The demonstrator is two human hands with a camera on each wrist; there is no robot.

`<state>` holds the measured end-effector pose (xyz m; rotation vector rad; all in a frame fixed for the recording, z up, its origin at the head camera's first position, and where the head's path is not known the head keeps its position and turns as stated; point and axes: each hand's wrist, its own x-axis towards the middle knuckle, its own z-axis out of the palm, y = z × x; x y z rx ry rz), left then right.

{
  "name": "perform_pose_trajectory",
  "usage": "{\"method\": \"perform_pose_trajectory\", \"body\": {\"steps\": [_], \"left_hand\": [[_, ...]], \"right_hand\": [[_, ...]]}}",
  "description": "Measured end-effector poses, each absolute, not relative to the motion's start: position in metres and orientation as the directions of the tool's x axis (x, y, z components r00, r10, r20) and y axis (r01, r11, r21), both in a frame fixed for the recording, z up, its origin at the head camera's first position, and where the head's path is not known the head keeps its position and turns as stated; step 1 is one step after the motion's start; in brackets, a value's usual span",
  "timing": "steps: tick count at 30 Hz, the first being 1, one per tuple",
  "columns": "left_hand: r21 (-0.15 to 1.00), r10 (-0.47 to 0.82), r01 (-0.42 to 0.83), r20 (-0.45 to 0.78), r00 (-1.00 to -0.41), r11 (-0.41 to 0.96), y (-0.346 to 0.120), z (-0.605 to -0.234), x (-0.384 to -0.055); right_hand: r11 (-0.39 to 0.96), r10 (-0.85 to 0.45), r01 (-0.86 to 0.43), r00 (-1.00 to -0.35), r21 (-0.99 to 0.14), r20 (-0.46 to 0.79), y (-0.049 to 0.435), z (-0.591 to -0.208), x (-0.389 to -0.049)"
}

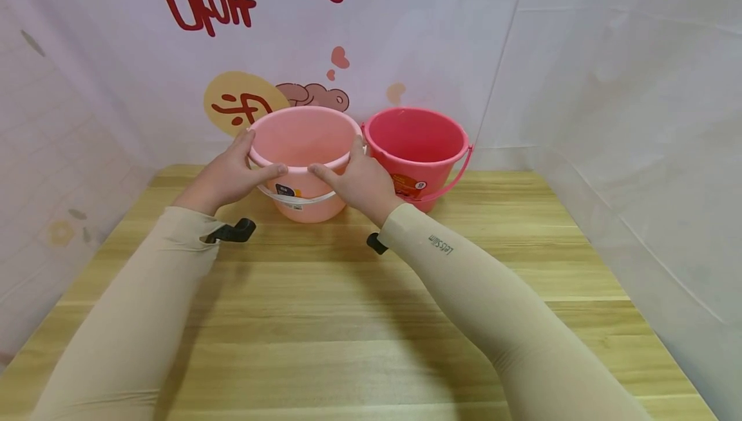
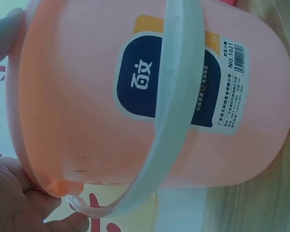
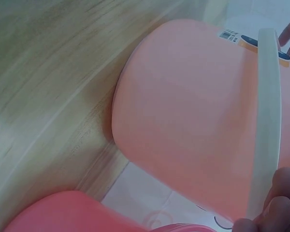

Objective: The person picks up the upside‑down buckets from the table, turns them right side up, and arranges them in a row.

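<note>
Via head cam I see beige sleeves [image 1: 127, 318] nearest, reaching fwd over wood tbl [image 1: 324, 318]. L hand [image 1: 226, 175] & R hand [image 1: 370, 183] both pinch rim of pale-pink bucket [image 1: 307, 144], thumbs nr side. Bucket's mouth-up at tbl's far end, white handle [image 1: 298, 201] down in front. Hot-pink bucket [image 1: 417, 144] just R of it; printed cloth [image 1: 417, 35] behind.

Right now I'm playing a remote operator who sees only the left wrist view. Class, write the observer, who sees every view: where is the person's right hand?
Observer: The right hand grips the right side of the pale pink bucket.
Operator: What stands just beyond that side?
Observer: A darker pink bucket, upright on the wooden table.
Operator: Is its handle raised?
Observer: No, the handle hangs down at its front right.
</note>
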<state>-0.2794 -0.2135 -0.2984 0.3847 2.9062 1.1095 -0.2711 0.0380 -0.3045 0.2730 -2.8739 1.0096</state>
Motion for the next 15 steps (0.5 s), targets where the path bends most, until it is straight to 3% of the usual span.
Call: {"method": "perform_pose_trajectory", "body": {"steps": [15], "left_hand": [[0.664, 0.218, 0.206, 0.066, -0.974, 0.719, -0.2131, -0.2984, -0.2816]], "right_hand": [[0.765, -0.131, -0.176, -0.984, -0.619, 0.118, 0.037, -0.3048, -0.2726]]}}
